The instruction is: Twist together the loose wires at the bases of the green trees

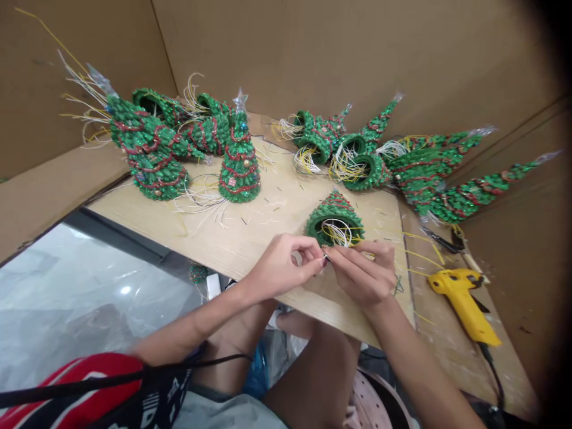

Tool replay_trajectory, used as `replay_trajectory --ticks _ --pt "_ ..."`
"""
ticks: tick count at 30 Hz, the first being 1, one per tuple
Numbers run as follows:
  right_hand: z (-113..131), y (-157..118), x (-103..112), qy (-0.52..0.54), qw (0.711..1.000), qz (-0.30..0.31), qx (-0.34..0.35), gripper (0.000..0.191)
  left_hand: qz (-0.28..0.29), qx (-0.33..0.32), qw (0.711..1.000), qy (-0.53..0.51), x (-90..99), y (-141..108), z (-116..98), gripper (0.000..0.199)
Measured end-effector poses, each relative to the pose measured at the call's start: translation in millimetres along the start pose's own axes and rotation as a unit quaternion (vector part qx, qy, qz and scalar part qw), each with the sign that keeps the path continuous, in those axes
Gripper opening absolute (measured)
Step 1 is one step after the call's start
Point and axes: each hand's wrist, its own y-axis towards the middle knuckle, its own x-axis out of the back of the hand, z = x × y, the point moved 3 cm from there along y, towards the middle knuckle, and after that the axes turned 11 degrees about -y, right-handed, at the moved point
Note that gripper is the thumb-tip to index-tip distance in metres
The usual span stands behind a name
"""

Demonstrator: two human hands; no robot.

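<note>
Left hand point(281, 268) and right hand point(363, 275) met at the fingertips.
Both held a thin wire tip point(325, 257) in narrow grips, just before a green tinsel cone tree point(334, 217) lying on its side on the pale wooden bench point(263, 238).

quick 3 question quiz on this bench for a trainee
1. True or false: the yellow glue gun lies to the right of the right hand.
2. What hangs out of the open base of the tree nearest the hands?
3. The tree behind the left hand: a) stands upright, b) lies on its side?

Key: 1 true; 2 white and yellow wires; 3 a
</note>
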Motion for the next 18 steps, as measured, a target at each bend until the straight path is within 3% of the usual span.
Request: replay_trajectory --ticks 3,7,9,11,13,18 --pt "-1 2 1 0.011 1.0 0.0 -0.021 0.013 0.022 -0.097 0.977 0.188 1.4 3 -16 0.012" --pt "-3 3 1 0.03 0.998 -0.002 -0.053 0.011 0.066 -0.231 0.895 0.375 -2.1 5 -26 0.018" --pt "-3 3 0 0.042 0.997 0.002 -0.063 0.011 0.102 -0.269 0.854 0.434 -1.5 6 -27 0.02" --pt "-3 4 -1 0.055 0.996 0.015 -0.07 0.01 0.143 -0.277 0.832 0.458 1.8 9 -28 0.022" --pt "-3 5 -3 0.065 0.995 0.041 -0.071 0.012 0.181 -0.257 0.838 0.447 6.5 13 -30 0.022" --pt "-4 5 -6 0.109 0.984 0.108 -0.09 0.019 0.23 -0.173 0.912 0.294 11.9 23 -38 0.021"
